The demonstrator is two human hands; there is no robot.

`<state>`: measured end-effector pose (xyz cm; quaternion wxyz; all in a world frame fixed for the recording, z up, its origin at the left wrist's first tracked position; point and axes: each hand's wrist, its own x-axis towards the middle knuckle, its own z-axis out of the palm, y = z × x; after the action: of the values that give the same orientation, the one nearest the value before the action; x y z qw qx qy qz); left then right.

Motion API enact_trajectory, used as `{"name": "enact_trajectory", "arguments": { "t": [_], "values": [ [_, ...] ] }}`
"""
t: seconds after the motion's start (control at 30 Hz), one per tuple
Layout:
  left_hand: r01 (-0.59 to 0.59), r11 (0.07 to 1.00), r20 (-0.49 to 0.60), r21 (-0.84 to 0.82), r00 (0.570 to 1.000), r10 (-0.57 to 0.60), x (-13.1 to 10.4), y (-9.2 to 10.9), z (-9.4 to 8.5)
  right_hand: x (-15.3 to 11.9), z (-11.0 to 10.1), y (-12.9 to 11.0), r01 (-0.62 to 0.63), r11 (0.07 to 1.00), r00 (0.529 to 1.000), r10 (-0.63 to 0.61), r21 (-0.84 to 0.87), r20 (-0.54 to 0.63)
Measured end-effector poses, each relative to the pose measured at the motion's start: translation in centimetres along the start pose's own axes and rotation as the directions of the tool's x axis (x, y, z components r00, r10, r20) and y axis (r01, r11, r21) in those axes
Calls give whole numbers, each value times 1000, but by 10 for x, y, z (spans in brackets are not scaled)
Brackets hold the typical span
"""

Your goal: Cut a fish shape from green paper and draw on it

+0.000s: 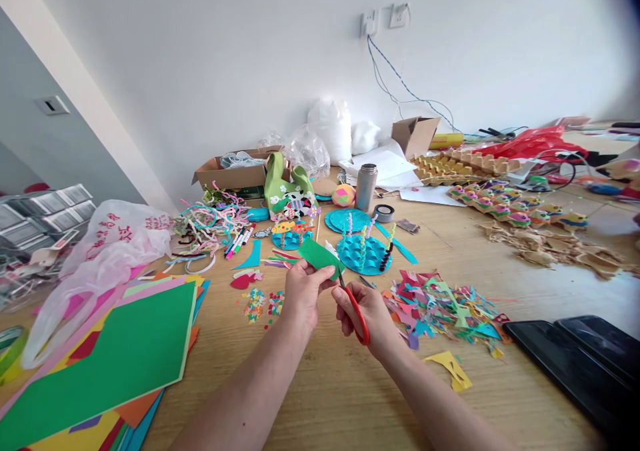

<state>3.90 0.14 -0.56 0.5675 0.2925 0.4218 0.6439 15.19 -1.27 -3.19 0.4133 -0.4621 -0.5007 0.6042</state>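
Observation:
My left hand point(309, 291) pinches a piece of green paper point(316, 256) between thumb and fingers above the middle of the table. My right hand point(367, 314) is closed round red-handled scissors point(359, 313), whose blades meet the paper's right edge. Just beyond the hands stands a blue scalloped disc point(364, 254) with twisted pipe cleaners point(389, 246) upright on it. A smaller blue disc point(292, 238) bearing paper fish is behind the left hand. Small piles of confetti dots point(255, 304) lie left of my left hand, near red paper shapes point(245, 278).
Coloured paper sheets point(135, 344) are stacked at the left. Paper scraps point(440, 304) lie at the right, near a black tablet point(545, 364). Behind are a metal flask point(367, 188), a tape roll point(384, 212), a green felt bag point(287, 194), pipe cleaners point(213, 228) and egg cartons point(450, 169).

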Motion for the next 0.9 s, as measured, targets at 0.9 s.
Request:
{"name": "enact_trajectory", "arguments": {
  "t": [0.9],
  "values": [
    [-41, 998, -4, 39, 999, 41, 0, -2, 0, 0, 0, 1, -5, 1000, 1000, 5, -4, -1]
  ]
}}
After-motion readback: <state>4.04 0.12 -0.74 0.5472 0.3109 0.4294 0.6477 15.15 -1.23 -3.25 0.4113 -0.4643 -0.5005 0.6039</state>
